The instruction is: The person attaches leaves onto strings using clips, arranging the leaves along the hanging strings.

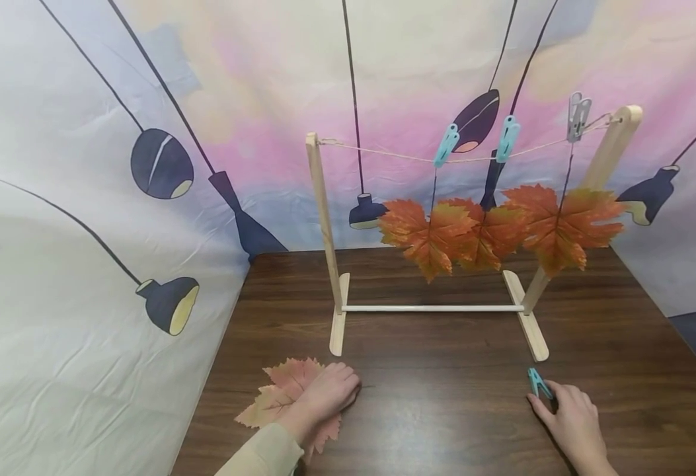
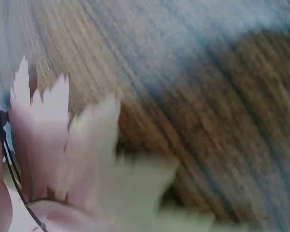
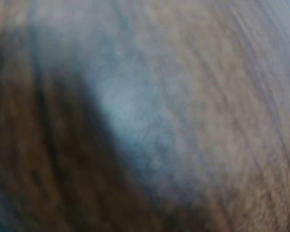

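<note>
In the head view, my left hand [image 1: 326, 391] lies over a pale pink and yellow artificial maple leaf [image 1: 281, 396] at the table's front left. Its curled fingers pinch the leaf at the stem, which pokes out to the right. The left wrist view shows the leaf's jagged lobes [image 2: 92, 145] up close, with a dark stem beside the fingers at the left edge. My right hand [image 1: 574, 420], at the front right, holds a turquoise clothespin [image 1: 538, 383] between thumb and fingers. The right wrist view is blurred and shows only wood grain.
A wooden frame [image 1: 324, 231] with a white crossbar [image 1: 431, 309] stands on the brown table [image 1: 431, 403]. Two turquoise clothespins [image 1: 446, 145] and a grey clothespin [image 1: 578, 118] sit on its string [image 1: 377, 153]. Orange leaves [image 1: 429, 235] hang below. A printed cloth [image 1: 276, 79] rises behind.
</note>
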Demonstrator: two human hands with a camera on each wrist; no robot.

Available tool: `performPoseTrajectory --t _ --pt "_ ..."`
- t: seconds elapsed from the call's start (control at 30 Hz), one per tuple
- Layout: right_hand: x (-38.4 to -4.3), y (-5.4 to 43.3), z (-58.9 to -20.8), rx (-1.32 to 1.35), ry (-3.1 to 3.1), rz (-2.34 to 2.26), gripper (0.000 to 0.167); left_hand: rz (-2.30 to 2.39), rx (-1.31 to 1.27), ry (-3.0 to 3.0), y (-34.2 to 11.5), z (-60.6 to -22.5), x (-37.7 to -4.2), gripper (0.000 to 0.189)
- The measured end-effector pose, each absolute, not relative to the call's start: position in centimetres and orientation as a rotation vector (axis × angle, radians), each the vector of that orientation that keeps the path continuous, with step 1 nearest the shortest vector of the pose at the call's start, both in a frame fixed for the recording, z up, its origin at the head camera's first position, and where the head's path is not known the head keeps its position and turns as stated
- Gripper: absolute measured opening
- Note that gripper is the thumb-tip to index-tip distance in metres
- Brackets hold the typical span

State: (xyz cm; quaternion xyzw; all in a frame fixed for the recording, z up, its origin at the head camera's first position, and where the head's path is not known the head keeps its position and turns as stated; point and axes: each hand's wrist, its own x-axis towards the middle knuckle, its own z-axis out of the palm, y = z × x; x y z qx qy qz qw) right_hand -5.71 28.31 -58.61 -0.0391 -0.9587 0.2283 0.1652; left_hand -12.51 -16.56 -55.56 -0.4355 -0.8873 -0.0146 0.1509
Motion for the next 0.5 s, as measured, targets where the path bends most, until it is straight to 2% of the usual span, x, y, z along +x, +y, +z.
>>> performPoseTrajectory --t 0.5 --pt "-5.79 28.37 -58.39 -0.135 -2.763 0.686 0.04 -0.054 -1.241 -2.504 -16.83 -55.55 -12.47 0.004"
